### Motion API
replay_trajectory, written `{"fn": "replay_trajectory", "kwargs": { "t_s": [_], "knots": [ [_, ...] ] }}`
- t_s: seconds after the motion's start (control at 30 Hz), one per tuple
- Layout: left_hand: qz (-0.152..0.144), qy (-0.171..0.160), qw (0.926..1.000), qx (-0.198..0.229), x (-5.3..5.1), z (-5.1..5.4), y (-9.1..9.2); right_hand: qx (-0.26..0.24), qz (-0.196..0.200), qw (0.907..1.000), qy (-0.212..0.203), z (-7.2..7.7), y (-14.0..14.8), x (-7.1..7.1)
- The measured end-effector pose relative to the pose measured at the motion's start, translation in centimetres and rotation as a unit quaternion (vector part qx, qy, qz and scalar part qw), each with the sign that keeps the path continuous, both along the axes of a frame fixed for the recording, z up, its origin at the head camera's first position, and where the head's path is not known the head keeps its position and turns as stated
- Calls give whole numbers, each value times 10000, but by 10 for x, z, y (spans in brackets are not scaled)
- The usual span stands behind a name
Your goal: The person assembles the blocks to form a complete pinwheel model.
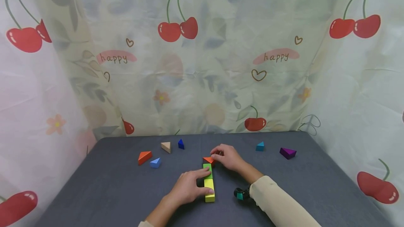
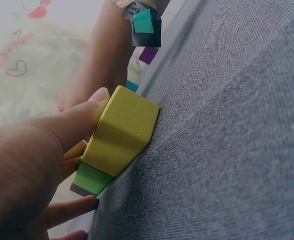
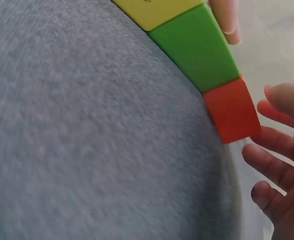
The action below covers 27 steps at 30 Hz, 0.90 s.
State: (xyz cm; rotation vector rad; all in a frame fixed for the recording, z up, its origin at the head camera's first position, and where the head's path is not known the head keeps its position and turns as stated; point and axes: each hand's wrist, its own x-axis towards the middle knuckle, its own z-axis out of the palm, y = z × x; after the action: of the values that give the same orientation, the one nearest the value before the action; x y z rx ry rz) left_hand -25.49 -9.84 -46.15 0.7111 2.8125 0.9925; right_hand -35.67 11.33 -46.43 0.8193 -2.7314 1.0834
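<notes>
A yellow block (image 1: 209, 184), a green block (image 1: 207, 166) and an orange-red triangular block (image 1: 208, 160) lie end to end in a row, touching. My left hand (image 1: 188, 186) rests on the row from the left, its thumb on the yellow block and a fairly straight finger on the green one. In the left wrist view the thumb lies along the edge of the yellow block (image 2: 124, 125). At the row's far end my right hand (image 1: 231, 158) is beside the orange-red block, fingers loosely bent. The right wrist view shows these fingers spread near the red block (image 3: 232, 111), without gripping it.
On the left lie an orange block (image 1: 145, 157), a light blue block (image 1: 155, 163), a beige block (image 1: 166, 146) and a dark blue block (image 1: 181, 144). A teal block (image 1: 260, 146) and a purple block (image 1: 288, 153) lie on the right. A patterned curtain (image 1: 202, 90) surrounds the grey table (image 1: 110, 192).
</notes>
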Motion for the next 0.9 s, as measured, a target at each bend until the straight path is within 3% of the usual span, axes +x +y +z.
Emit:
{"fn": "replay_trajectory", "kwargs": {
  "t_s": [0.5,0.7,0.9],
  "knots": [
    [45,-95,9999,-21,0,0,2,185,-252,9995,104,24,30,-3],
    [47,-68,10000,-26,1,1,1,276,-521,9981,162,33,46,-2],
    [58,-96,9999,-49,0,2,1,235,-836,9950,499,35,67,-5]
  ]
}}
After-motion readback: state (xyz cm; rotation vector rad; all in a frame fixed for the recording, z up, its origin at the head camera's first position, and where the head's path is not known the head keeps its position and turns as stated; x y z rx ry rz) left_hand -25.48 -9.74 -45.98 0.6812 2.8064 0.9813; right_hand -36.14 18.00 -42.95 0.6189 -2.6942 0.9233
